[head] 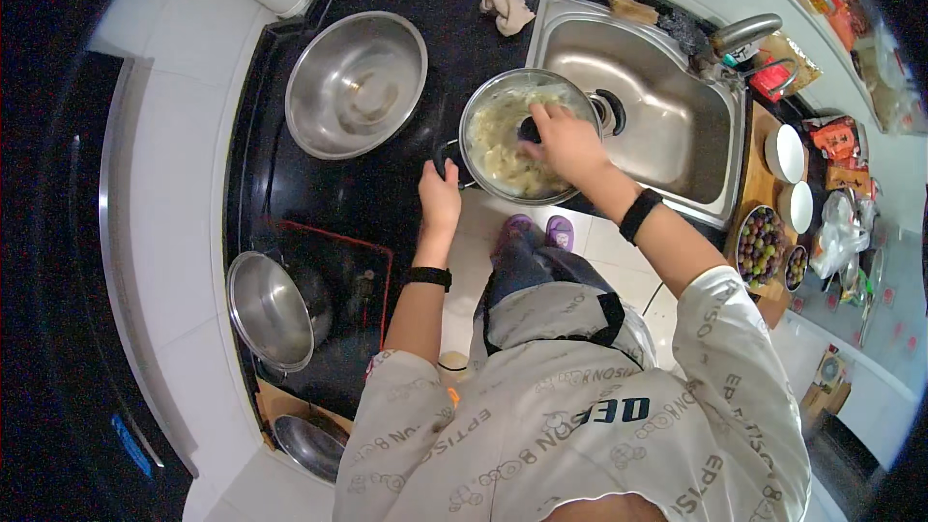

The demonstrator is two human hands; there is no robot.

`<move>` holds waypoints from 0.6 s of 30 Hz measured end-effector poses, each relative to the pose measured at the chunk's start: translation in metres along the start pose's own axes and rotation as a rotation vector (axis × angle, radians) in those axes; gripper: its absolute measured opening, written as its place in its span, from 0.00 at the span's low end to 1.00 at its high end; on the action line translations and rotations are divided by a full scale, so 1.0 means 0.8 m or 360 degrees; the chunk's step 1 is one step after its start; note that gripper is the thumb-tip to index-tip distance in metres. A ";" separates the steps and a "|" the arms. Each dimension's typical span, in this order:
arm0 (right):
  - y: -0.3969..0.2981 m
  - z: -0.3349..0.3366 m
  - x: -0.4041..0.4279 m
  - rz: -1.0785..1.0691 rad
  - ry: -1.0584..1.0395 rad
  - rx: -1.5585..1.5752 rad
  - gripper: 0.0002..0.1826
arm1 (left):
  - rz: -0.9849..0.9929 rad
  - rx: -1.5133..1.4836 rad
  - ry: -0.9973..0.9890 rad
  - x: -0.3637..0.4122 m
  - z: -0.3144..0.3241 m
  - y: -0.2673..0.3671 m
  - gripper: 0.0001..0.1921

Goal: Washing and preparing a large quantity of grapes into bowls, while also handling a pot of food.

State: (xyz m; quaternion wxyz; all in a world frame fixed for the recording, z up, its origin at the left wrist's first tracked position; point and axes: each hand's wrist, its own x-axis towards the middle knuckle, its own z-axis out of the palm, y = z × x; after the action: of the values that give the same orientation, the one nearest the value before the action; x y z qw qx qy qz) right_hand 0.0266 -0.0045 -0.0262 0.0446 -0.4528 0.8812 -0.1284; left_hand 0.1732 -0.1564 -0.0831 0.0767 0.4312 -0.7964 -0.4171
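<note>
A round metal pot is held at the counter's front edge, beside the sink. Its glass lid covers pale yellow-green food, whose kind I cannot tell through the blurred glass. My left hand grips the pot's black side handle. Over the middle of the lid, my right hand has its fingers around the black knob. The opposite black handle juts over the sink's near left corner.
A large steel bowl sits on the black counter, left of the pot. Another steel pot stands by the cooktop. To the right are the sink, faucet, white bowls and a bowl of grapes. A cloth lies behind.
</note>
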 end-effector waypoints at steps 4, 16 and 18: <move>-0.010 0.002 0.009 -0.0029 -0.0096 -0.0094 0.22 | 0.0035 0.0001 0.0095 0.002 -0.002 -0.017 0.27; 0.018 -0.046 0.033 0.0065 -0.0025 0.0431 0.24 | 0.0145 0.0008 0.0142 0.003 0.000 -0.031 0.24; 0.029 -0.068 0.036 0.0068 0.0164 0.0366 0.24 | 0.0175 -0.0009 0.0116 0.005 0.000 -0.031 0.20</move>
State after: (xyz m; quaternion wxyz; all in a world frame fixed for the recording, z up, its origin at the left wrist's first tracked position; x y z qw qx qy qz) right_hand -0.0191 -0.0046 0.0209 0.0536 -0.4186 0.8712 -0.2507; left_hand 0.1861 -0.1665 -0.1020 0.1296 0.4013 -0.8145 -0.3984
